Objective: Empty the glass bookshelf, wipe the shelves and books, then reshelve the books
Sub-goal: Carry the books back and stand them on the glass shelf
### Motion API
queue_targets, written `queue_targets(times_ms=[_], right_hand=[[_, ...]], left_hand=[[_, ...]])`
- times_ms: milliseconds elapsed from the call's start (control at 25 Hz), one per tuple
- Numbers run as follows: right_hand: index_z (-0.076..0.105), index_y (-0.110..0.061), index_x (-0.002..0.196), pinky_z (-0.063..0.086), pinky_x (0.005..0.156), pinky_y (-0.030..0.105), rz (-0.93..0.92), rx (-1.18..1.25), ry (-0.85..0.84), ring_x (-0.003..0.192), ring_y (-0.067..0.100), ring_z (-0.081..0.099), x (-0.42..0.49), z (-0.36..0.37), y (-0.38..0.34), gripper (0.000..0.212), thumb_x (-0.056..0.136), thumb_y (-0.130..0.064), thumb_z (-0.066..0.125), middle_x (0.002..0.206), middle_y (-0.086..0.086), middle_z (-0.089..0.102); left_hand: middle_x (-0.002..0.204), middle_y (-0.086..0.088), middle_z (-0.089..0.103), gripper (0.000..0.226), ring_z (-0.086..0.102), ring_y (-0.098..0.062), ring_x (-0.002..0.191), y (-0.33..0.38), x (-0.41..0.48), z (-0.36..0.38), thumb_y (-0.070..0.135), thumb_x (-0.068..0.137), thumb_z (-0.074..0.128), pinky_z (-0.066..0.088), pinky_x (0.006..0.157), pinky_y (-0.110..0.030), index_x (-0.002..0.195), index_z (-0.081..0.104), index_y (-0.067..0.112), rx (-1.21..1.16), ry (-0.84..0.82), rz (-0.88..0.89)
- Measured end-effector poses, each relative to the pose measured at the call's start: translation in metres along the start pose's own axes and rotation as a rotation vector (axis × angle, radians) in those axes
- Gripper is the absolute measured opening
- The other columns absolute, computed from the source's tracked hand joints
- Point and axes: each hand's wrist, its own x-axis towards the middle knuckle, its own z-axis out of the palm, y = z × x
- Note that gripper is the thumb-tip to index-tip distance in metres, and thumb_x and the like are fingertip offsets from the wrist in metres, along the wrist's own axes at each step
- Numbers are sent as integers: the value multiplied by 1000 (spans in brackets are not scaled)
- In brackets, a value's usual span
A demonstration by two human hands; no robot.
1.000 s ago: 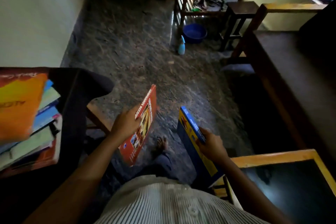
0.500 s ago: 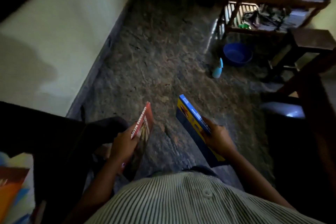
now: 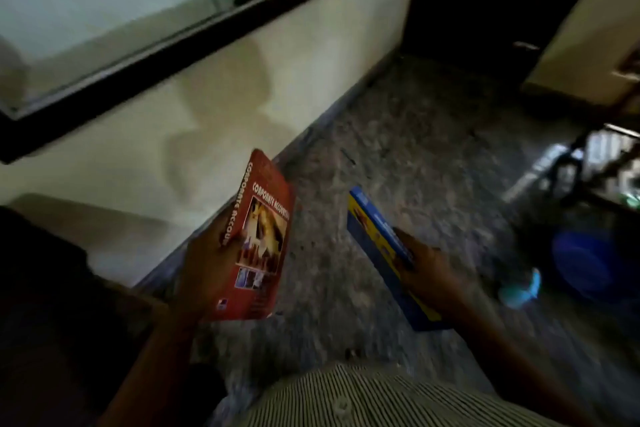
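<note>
Clamping its fingers on the spine of the red book (image 3: 264, 236) at centre frame, the left hand (image 3: 204, 265) holds firm. The right hand (image 3: 434, 276) has its fingers clamped on the blue book (image 3: 372, 229), right of centre. Both seem light, stiff paperbacks, best gripped spine-side.

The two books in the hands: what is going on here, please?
A person holds one book in each hand above the floor. The left hand grips a red accounting book, the right hand a blue and yellow book. The glass bookshelf is in the wall at upper left.
</note>
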Motion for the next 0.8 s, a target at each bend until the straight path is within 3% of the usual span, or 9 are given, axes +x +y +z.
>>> queue_targets(times_ms=[80,200,320,440,520,560,640,720,800], right_hand=[[33,-28,142,42,78,29,-178,50,38,104,30,61,57,-23,-39,54,92,-22,53,119,14,63],[39,-26,139,32,64,18,-446,124,130,94,29,63,138,-50,-111,51,92,-20,56,110,12,66],[41,-22,138,33,59,2,-666,294,167,75,14,60,191,-69,-195,52,90,-16,59,98,7,65],[47,-21,134,31,71,-4,-829,478,217,89,13,64,225,-73,-271,48,88,-17,62,108,8,68],[53,-21,129,28,69,-10,-959,608,275,97,-2,54,242,-75,-329,44,86,-23,61,101,0,68],[53,-24,127,29,68,-11,-1026,665,295,96,-8,51,251,-78,-357,44,83,-24,59,99,-5,67],[48,-29,128,34,67,-6,-1121,734,332,94,-4,54,269,-83,-408,48,82,-22,56,98,-5,68],[49,-27,131,41,69,3,-1171,776,383,93,5,58,287,-90,-449,48,83,-23,54,100,-3,69],[50,-21,133,43,68,4,-1221,837,424,91,4,59,300,-101,-487,47,86,-26,52,96,-7,68]], left_hand=[[93,0,65,36,66,-4,63,24,26,-11,21,93,54,58,72,-32,129,49,25,-27,118,15],[95,11,63,43,66,-1,72,52,72,-34,42,86,51,56,73,-23,128,46,31,-62,362,100],[105,13,63,36,62,4,88,68,127,-71,33,93,56,54,82,-34,128,49,36,-128,602,166],[106,17,63,37,63,-2,93,87,175,-106,31,90,54,53,84,-38,127,51,39,-147,798,289],[106,16,64,38,64,-7,97,110,208,-131,22,93,55,54,85,-40,123,49,45,-225,890,371],[106,16,65,40,65,-8,96,120,225,-146,20,93,55,54,84,-41,122,49,47,-255,933,404],[103,11,68,41,68,-13,92,140,256,-180,24,90,58,55,83,-46,123,51,47,-302,1005,459],[103,10,70,43,68,-14,93,157,284,-214,20,90,58,55,84,-48,127,52,43,-329,1021,522],[109,10,67,44,66,-11,99,174,308,-244,15,93,55,53,89,-45,133,50,32,-300,1083,615]])
